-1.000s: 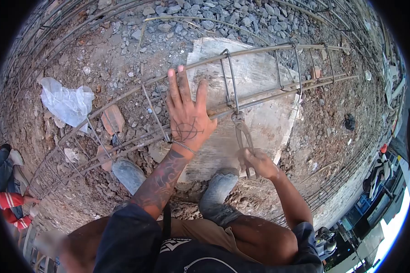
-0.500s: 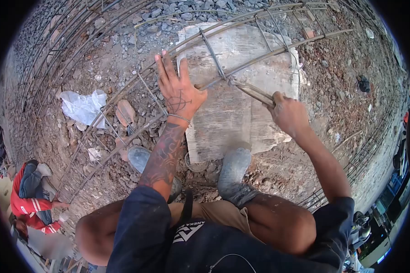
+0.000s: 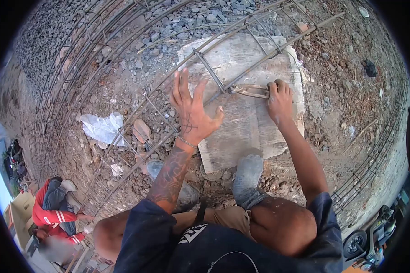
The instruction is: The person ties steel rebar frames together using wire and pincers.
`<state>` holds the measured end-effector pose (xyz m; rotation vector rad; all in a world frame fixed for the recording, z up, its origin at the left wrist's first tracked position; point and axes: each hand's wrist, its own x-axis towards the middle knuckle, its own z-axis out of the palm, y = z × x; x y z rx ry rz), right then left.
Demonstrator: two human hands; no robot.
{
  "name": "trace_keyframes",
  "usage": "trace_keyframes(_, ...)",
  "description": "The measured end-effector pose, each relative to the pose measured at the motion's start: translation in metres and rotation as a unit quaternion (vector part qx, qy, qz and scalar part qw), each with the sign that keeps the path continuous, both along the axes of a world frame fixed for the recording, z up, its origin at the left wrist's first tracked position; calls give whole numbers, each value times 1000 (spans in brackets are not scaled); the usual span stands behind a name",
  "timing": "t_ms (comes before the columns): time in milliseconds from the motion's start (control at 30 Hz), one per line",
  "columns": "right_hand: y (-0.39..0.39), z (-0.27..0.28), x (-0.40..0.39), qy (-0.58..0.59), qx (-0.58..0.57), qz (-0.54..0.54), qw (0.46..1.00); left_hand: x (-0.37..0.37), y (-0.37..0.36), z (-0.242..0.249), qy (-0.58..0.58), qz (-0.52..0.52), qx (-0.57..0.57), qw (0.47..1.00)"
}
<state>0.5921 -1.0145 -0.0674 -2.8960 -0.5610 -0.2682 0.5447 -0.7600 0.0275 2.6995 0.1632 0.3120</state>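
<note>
A long rebar frame of thin steel bars and stirrups runs diagonally across the view, over a worn board. My right hand is closed round the handle ends of a pair of pincers. The handles stand a little apart, and the jaws are right at the corner where a stirrup meets the near long bar. Over the bars to the left, my left hand has its fingers and thumb spread, with nothing in its grasp.
More bundled rebar lies at the upper left by grey gravel. A plastic sheet and a brick piece sit on the dirt. A person in red crouches at lower left. A motorbike stands at lower right.
My left hand's thumb has come away from the bar and its fingers have spread. The pincers have swung to nearly level, their handles farther apart. The view has shifted slightly.
</note>
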Motion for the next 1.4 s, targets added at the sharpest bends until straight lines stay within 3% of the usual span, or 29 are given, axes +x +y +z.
trace_keyframes(67,-2,6,-8,10,15,-14,1000,26,4,17,8,-184,-40,982)
trace_keyframes(100,-4,10,-9,15,24,-8,1000,49,6,18,87,-204,-24,975)
trace_keyframes(167,-8,11,-15,29,26,-6,999,97,-4,26,340,-277,140,888)
trace_keyframes(233,-16,8,-25,67,15,-9,998,110,-16,-2,324,-303,104,890)
trace_keyframes(300,-20,23,-37,81,10,-12,997,145,-27,-11,602,-400,107,683)
trace_keyframes(400,-5,56,-59,101,-4,-4,995,149,-23,-23,600,-443,98,658)
trace_keyframes(433,7,61,-67,159,111,-10,981,147,-22,-17,597,-446,98,659)
trace_keyframes(467,22,66,-68,212,225,-16,951,143,-22,-6,565,-441,125,686)
trace_keyframes(500,42,68,-60,360,335,-93,866,140,-22,1,531,-435,150,711)
trace_keyframes(533,65,71,-52,491,431,-165,739,138,-21,1,528,-438,147,713)
trace_keyframes(567,88,74,-47,490,427,-165,742,137,-20,0,516,-422,133,734)
trace_keyframes(633,123,81,-38,490,641,-290,514,133,-16,3,498,-403,114,760)
trace_keyframes(667,128,85,-34,489,638,-288,521,130,-14,6,494,-406,120,759)
trace_keyframes(733,136,91,-27,475,654,-358,467,129,-10,6,485,-410,119,763)
trace_keyframes(867,123,67,-18,496,637,-346,478,129,-14,2,496,-397,109,765)
trace_keyframes(933,120,57,-18,475,738,-319,358,127,-9,4,466,-382,77,794)
trace_keyframes(1067,126,67,-25,460,723,-308,414,109,5,5,374,-362,56,852)
trace_keyframes(1133,128,80,-18,445,596,-356,566,104,11,5,352,-362,29,862)
trace_keyframes(1233,131,97,-6,478,541,-345,599,82,20,-17,194,-339,-153,908)
trace_keyframes(1400,108,95,-7,495,486,-278,664,55,25,-38,68,-371,-234,896)
